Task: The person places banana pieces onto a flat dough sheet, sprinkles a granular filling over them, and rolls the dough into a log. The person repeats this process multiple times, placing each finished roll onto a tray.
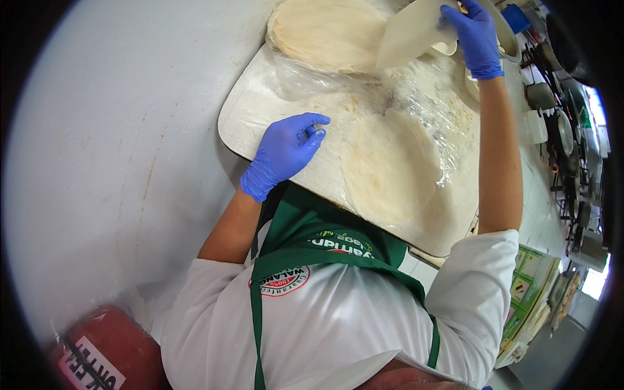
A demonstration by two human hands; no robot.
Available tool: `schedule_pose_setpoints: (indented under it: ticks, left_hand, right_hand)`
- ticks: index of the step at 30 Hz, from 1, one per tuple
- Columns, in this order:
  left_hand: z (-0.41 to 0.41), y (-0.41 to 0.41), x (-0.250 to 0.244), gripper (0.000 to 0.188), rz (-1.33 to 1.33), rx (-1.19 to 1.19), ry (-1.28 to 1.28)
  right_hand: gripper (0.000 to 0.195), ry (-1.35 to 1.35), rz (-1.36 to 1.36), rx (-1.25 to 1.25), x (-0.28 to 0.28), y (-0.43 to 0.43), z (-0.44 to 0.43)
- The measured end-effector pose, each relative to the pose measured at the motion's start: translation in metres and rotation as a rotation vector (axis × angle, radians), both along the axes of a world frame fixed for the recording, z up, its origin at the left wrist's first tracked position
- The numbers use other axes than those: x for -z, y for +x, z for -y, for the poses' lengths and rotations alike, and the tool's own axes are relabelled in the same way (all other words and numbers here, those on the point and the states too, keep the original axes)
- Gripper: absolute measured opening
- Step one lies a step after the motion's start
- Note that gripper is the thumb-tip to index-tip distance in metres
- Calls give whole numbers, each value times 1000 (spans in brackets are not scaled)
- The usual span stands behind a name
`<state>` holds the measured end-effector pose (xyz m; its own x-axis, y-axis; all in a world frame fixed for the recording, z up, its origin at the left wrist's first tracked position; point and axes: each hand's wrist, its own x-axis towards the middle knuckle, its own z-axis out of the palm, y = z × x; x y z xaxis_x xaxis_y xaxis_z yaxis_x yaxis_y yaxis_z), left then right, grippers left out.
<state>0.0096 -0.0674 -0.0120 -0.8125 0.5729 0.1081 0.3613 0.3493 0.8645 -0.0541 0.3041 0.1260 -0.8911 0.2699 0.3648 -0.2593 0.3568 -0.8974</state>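
My right hand [475,41], in a blue glove, grips the edge of a thin, pale, straight-edged sheet [414,36]; I cannot tell its material. The sheet's lower corner overlaps the right side of a stack of round, thin dough wrappers [326,36]. My left hand [290,146], also gloved, hovers over the near left edge of the worktop with fingers half curled and thumb apart, holding nothing visible. To its right, a flat, round, pale dough wrapper [390,168] lies on the floured worktop [253,114], close to my apron.
Crumpled clear plastic film [312,80] lies under and before the stack. A white wall [117,122] runs along the left. Beyond my right hand stands a metal basin [509,36]. Pans [563,131] line the far right, and a green carton [529,292] stands behind my right elbow.
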Motion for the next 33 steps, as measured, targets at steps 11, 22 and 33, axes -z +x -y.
schedule_pose_setpoints:
  ticks: [11, 22, 33]
  left_hand:
    - [-78, -22, -70, 43, -74, -26, 614]
    - [-60, 31, -99, 26, 667, 521, -7]
    - [-90, 35, -96, 28, 531, 412, 121]
  right_hand:
    - [51, 149, 87, -444, -97, 139, 66]
    - [24, -239, 609, -477, 28, 257, 46]
    - [41, -10, 254, -107, 25, 273, 30]
